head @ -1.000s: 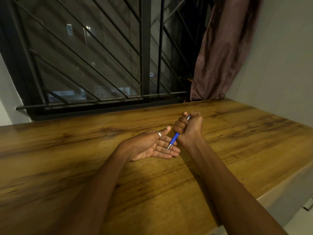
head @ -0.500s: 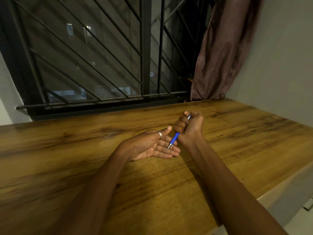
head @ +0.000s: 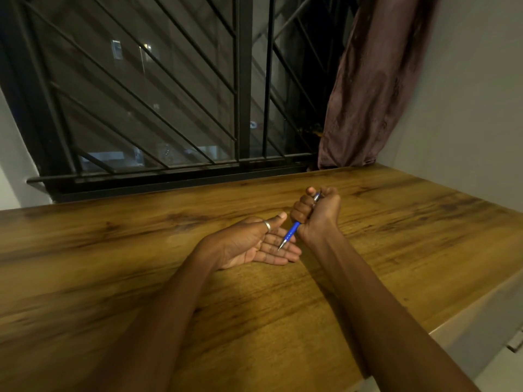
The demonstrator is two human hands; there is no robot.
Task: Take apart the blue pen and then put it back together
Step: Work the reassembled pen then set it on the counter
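Table (head: 396,250): a wood-grain top that fills the lower frame, with both forearms stretched across it from 6 o'clock toward the centre.
Window grille (head: 169,94): black bars behind the table's far edge, at 11 to 12 o'clock.
Curtain (head: 368,89): brownish cloth hanging at 1 o'clock, its hem reaching the table's back corner.
Right hand (head: 317,215): raised just above the table a little right of centre, wrist bent, fingers curled into a tight fist around the blue pen, thumb side uppermost.
Left hand (head: 254,244): lying on the table just at 9 o'clock of the right hand, palm up, fingers flat and spread out loosely, holding nothing.
Blue pen (head: 291,232): tilted in the right fist, silver top poking out toward 1 o'clock, blue barrel and metal tip pointing down toward 7 o'clock over the left hand's fingers; whether the tip touches them cannot be told.
Ring (head: 267,226): a silver band on the left thumb.
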